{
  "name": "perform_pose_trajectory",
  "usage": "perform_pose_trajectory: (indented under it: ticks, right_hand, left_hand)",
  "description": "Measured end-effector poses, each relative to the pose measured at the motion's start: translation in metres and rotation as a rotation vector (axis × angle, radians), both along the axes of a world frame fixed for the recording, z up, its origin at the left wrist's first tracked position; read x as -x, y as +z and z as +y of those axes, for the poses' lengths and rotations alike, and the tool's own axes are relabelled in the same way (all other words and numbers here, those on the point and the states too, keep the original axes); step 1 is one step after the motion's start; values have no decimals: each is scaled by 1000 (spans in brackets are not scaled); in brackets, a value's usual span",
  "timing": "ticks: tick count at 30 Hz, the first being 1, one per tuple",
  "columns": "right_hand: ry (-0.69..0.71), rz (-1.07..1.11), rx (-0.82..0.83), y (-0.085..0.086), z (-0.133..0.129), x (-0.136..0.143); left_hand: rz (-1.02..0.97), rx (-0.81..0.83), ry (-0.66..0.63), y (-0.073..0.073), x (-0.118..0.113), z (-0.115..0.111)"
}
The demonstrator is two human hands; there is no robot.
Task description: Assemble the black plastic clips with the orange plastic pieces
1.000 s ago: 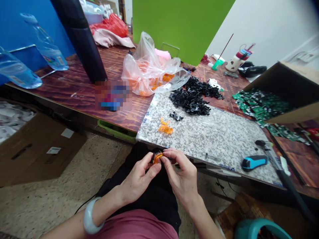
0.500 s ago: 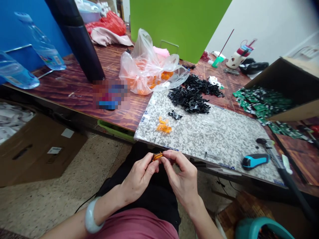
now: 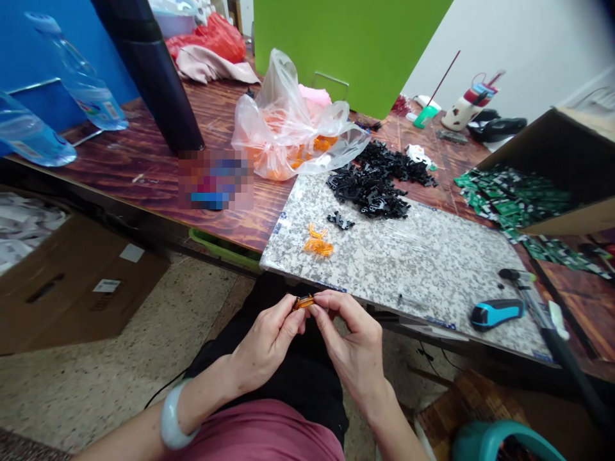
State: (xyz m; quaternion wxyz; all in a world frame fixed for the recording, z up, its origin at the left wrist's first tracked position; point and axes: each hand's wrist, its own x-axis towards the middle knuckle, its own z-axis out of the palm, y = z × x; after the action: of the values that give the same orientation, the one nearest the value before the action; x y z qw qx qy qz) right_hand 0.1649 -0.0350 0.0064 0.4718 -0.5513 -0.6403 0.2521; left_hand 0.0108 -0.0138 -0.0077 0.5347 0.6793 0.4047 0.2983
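Observation:
Over my lap, just below the front edge of the speckled board, both hands pinch one small orange plastic piece point(image 3: 303, 302) with a dark part along its top. My left hand point(image 3: 269, 342) grips its left end between thumb and fingers. At the other end, my right hand point(image 3: 350, 339) does the same. Fingertips cover the ends, so how the orange and dark parts fit together is hard to see. Several loose orange pieces point(image 3: 319, 246) lie on the speckled board point(image 3: 375, 269), close to a few black plastic pieces point(image 3: 341, 221). Farther back is a heap of black pieces point(image 3: 375, 186).
A plastic bag of orange pieces point(image 3: 288, 141) sits behind the board. On the right, green circuit boards point(image 3: 519, 192) spill from a cardboard box point(image 3: 567, 153). A blue-black handled tool point(image 3: 497, 314) lies near a hammer point(image 3: 538, 301). A dark flask point(image 3: 158, 89) stands left.
My hands keep the same pinch in nearly the same place. The held piece seems slightly turned, showing more of its dark part. The whole view has shifted a little.

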Motion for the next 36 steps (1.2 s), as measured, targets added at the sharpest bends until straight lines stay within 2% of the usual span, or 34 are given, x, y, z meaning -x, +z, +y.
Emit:
perform_pose_trajectory:
  ticks: [5,9,17,21,31,36]
  right_hand:
    - [16,69,114,5,0,-1]
    - [116,145,265,10,3,-7]
    - [254,334,405,4,4,-10]
    - [257,346,414,5,0,-8]
    - [243,154,324,13,-7,-8]
    - [225,173,322,11,-11,-7]
  left_hand:
    - [24,-38,-5,0,2,-1]
    - [58,-76,-29,1,4,-1]
    - [64,-107,-145,4,12,0]
    - [57,-109,-185,4,15,-1]
    - [53,-157,-236,9,19,-1]
    - [69,-175,-256,8,19,-2]
